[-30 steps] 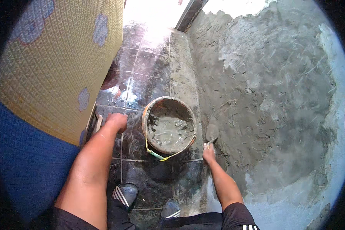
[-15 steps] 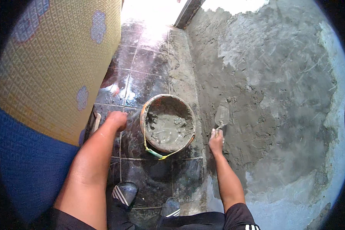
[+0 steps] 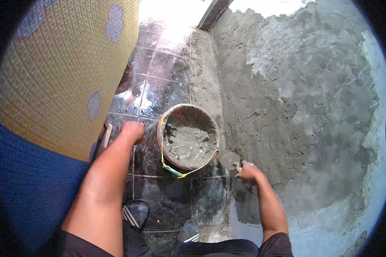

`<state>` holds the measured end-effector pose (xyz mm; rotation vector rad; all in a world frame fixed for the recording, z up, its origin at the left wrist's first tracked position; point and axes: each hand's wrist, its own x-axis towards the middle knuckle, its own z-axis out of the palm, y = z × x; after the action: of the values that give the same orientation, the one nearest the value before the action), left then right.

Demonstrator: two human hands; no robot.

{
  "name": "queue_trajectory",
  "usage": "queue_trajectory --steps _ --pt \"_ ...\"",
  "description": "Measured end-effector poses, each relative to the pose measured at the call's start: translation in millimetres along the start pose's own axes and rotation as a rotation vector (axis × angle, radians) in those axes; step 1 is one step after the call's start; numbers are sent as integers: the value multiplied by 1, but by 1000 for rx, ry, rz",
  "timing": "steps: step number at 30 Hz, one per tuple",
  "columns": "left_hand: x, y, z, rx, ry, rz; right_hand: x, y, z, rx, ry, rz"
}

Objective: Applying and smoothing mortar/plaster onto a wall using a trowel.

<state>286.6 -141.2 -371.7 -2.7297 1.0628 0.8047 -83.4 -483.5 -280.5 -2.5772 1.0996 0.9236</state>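
My right hand [image 3: 247,170] is closed around the handle of a small trowel [image 3: 229,159]. The trowel's grey blade points left, beside the right rim of a bucket [image 3: 161,139]. Wet grey mortar [image 3: 189,143] lies inside the bucket, and its yellow-green carrying handle hangs down the near side. Left of the bucket, my left hand [image 3: 133,132] is closed in a fist; its curled fingers are turned away, so whatever they might hold is hidden. Rough grey mortar covers much of the wall [image 3: 274,124] to the right of my right hand.
A yellow and blue padded mat [image 3: 60,90] stands along the left. Beside it is a pale, handle-like piece [image 3: 107,135]. Dark, wet, shiny tiles [image 3: 167,68] run toward a bright doorway. My sandalled feet [image 3: 137,212] are just below the bucket.
My right hand has come down along the wall, and the trowel blade has swung from pointing up the wall to pointing left beside the bucket. My left hand has hardly moved.
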Motion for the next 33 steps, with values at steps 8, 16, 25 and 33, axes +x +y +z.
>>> queue_trajectory --steps 8,16,25,33 --pt "25 11 -4 -84 83 -87 -38 -8 -172 -847 480 -134" --pt "77 20 28 -305 253 -187 -35 -44 -267 -952 511 -150" --pt "116 38 62 -392 597 -133 53 -53 -302 -1118 253 -102" --pt "125 51 63 -451 685 -87 120 -51 -337 -1117 116 82"
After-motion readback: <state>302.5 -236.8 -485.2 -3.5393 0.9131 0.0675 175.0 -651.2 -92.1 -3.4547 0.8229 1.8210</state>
